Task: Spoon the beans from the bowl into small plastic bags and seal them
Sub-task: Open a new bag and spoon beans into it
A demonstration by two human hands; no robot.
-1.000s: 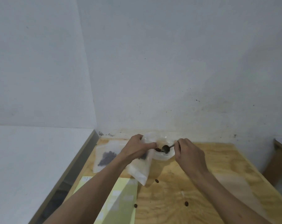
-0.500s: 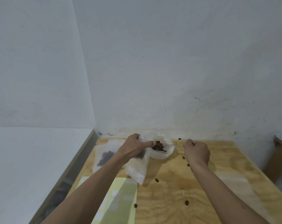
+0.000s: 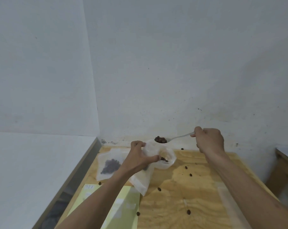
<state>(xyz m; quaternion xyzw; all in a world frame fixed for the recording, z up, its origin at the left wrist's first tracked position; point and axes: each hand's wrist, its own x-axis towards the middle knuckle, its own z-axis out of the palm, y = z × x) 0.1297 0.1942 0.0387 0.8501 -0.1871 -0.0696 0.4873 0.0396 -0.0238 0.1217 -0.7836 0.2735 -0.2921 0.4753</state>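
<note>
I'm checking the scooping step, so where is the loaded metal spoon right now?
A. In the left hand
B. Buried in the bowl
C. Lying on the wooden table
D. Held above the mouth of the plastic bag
D: the right hand holds the bean-filled metal spoon just above the open mouth of the small clear plastic bag gripped by the left hand.

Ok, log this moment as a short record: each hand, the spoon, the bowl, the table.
left hand: grips the open bag by its mouth
right hand: pinches the spoon handle
spoon: loaded with beans, held above the bag mouth
bowl: few beans left
table: stray beans, one filled bag lying flat
</note>
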